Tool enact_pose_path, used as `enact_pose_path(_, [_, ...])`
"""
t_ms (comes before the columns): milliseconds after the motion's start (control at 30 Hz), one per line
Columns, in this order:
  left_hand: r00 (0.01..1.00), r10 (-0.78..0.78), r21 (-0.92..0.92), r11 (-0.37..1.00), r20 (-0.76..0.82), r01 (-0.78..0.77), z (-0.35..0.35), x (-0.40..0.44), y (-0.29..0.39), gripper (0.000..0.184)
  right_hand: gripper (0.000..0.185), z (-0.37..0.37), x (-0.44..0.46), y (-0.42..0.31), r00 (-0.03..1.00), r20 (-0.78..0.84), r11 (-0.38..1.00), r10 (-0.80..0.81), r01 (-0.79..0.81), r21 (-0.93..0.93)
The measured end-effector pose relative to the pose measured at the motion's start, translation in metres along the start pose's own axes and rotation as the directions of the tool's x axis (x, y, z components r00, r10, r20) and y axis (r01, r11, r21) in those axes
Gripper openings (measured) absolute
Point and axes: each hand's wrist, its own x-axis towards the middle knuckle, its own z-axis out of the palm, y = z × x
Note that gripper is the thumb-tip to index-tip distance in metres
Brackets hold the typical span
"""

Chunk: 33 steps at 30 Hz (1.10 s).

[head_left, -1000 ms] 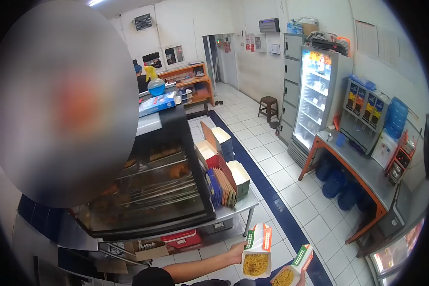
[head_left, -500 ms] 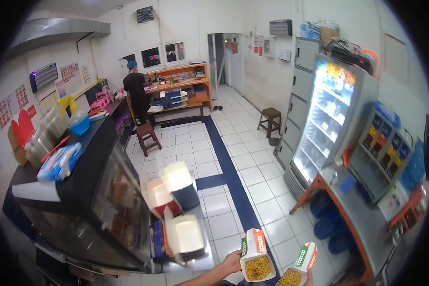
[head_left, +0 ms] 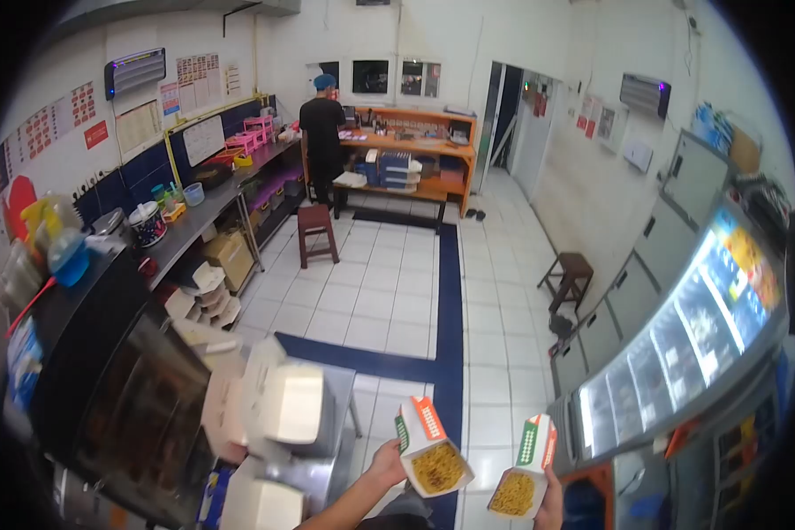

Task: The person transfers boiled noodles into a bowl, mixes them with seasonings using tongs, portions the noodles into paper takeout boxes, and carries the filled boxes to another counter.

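My left hand point(head_left: 386, 465) is closed on the side of an open paper food box point(head_left: 424, 420) printed in orange, green and white. Brown noodles point(head_left: 438, 467) fill it. To its right, a second box point(head_left: 533, 442) of the same print is gripped at its right edge by my right hand point(head_left: 551, 502). This one holds paler yellow-brown noodles point(head_left: 513, 493). Both boxes have their lids up and are apart from each other, above the tiled floor. Part of my right hand's fingers is hidden behind its box.
Left stands a glass-fronted display cabinet point(head_left: 137, 397), beside a metal table point(head_left: 343, 389) with open cartons point(head_left: 293, 402). A lit fridge point(head_left: 680, 353) and grey lockers point(head_left: 642, 256) line the right. Ahead are two stools point(head_left: 316, 237), an orange counter point(head_left: 459, 172) and a person in black point(head_left: 321, 124).
The view has swung to the left, bringing the long side counter into sight. Both noodle boxes stay in my hands and now show higher up, with more of the right one visible.
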Motion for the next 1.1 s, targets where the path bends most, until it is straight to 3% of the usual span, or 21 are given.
enact_pose_path(67, [0.999, 0.024, -0.035, 0.999, -0.022, -0.025, 0.031, 0.033, 0.034, 0.044, 0.058, 0.046, 0.046, -0.031, 1.000, 0.027, 0.999, -0.016, 0.017, -0.033])
enact_pose_path(200, [0.986, 0.103, 0.013, 0.995, -0.128, -0.103, 0.083, 0.075, 0.099, 0.047, 0.056, 0.065, 0.155, -0.064, 1.000, 0.020, 1.000, -0.015, 0.014, 0.017])
enact_pose_path(400, [0.938, 0.312, -0.057, 0.944, -0.152, -0.324, 0.087, 0.172, 0.197, 0.046, 0.058, 0.152, 0.319, -0.090, 0.999, 0.043, 1.000, 0.018, -0.017, -0.008])
enact_pose_path(500, [0.901, 0.414, -0.136, 0.892, -0.130, -0.430, 0.077, 0.227, 0.250, 0.045, 0.058, 0.197, 0.418, -0.095, 0.993, 0.052, 0.994, 0.104, -0.101, -0.049])
enact_pose_path(567, [0.878, 0.447, -0.229, 0.849, -0.171, -0.477, 0.075, 0.255, 0.293, 0.045, 0.059, 0.237, 0.500, -0.094, 0.960, 0.106, 0.961, 0.258, -0.243, -0.130])
enact_pose_path(600, [0.843, 0.481, -0.205, 0.824, -0.240, -0.528, 0.077, 0.265, 0.309, 0.044, 0.058, 0.257, 0.536, -0.095, 0.947, 0.181, 0.960, 0.264, -0.240, -0.142])
enact_pose_path(667, [0.767, 0.526, -0.172, 0.772, -0.367, -0.612, 0.081, 0.271, 0.340, 0.044, 0.058, 0.317, 0.598, -0.088, 0.906, 0.270, 0.938, 0.325, -0.271, -0.217])
enact_pose_path(733, [0.703, 0.516, -0.261, 0.683, -0.489, -0.682, 0.095, 0.269, 0.395, 0.044, 0.057, 0.391, 0.660, -0.071, 0.879, 0.289, 0.913, 0.380, -0.305, -0.272])
enact_pose_path(833, [0.584, 0.613, -0.233, 0.558, -0.532, -0.797, 0.091, 0.263, 0.446, 0.044, 0.054, 0.496, 0.738, -0.043, 0.844, 0.262, 0.854, 0.468, -0.356, -0.381])
enact_pose_path(933, [0.494, 0.616, -0.243, 0.448, -0.613, -0.861, 0.076, 0.258, 0.491, 0.045, 0.052, 0.596, 0.800, 0.003, 0.688, 0.360, 0.741, 0.630, -0.395, -0.543])
enact_pose_path(1067, [0.377, 0.633, -0.192, 0.343, -0.676, -0.919, 0.051, 0.258, 0.572, 0.049, 0.049, 0.697, 0.859, 0.096, 0.624, 0.356, 0.659, 0.695, -0.355, -0.663])
enact_pose_path(1100, [0.336, 0.626, -0.174, 0.307, -0.704, -0.936, 0.036, 0.258, 0.593, 0.049, 0.047, 0.724, 0.862, 0.122, 0.560, 0.358, 0.617, 0.747, -0.384, -0.687])
